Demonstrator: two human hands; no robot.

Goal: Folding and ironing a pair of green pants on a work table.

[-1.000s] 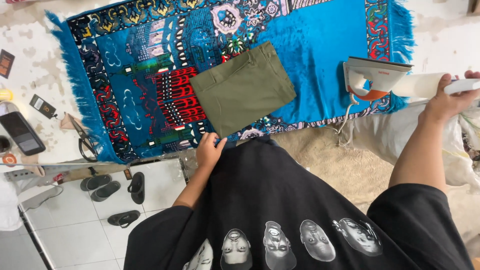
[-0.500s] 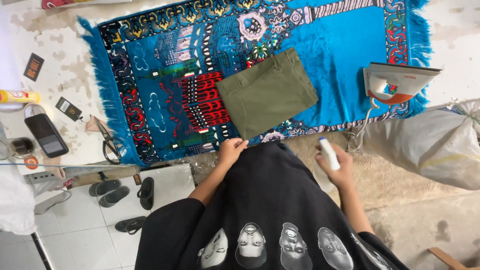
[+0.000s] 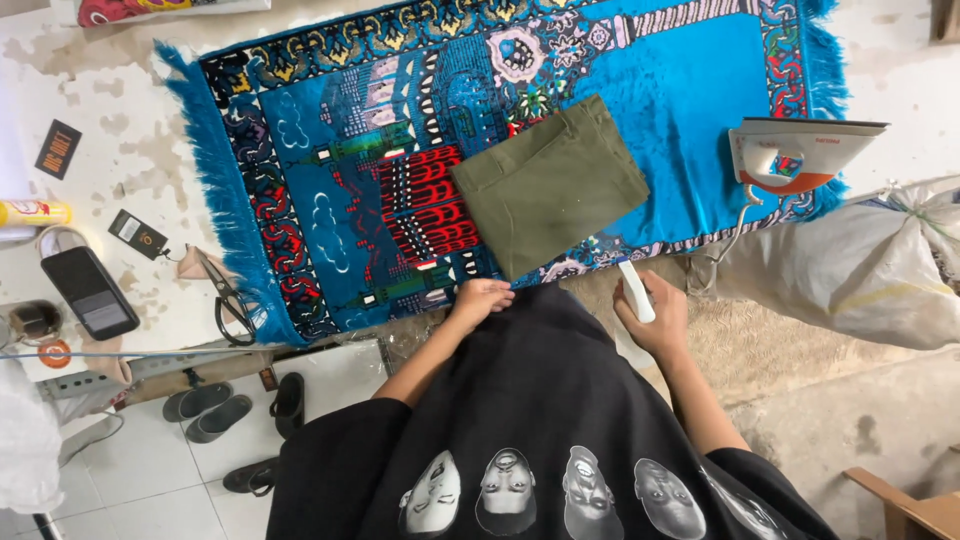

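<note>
Right hand [image 3: 655, 318] closed around a small white oblong object [image 3: 635, 291], one end sticking up past the fingers toward 12 o'clock; what kind of thing it is cannot be told. The object sits at the near edge of the table [image 3: 120, 150], just off the rug's lower border. Left hand [image 3: 481, 299] rests at the rug's near edge, fingers curled down onto the fabric, gripping nothing that shows. Between and above both hands, at about 12 o'clock from them, lies a folded olive-green garment [image 3: 548, 186], flat and turned at a slant on a blue patterned rug [image 3: 340, 190] with fringed ends. At 2 o'clock from the right hand a white and orange iron [image 3: 795, 152] stands on its heel at the rug's right edge, cord trailing down. Right of it, a large pale sack [image 3: 860, 260]. Off the rug toward 9 o'clock: black-handled scissors [image 3: 225, 290], a dark phone [image 3: 90, 292], a small black tag [image 3: 138, 233], a yellow tube [image 3: 35, 212]. At 7 o'clock, on the tiled floor below the table, dark sandals [image 3: 215, 412]. Person wears a black shirt [image 3: 540, 430] with printed faces
</note>
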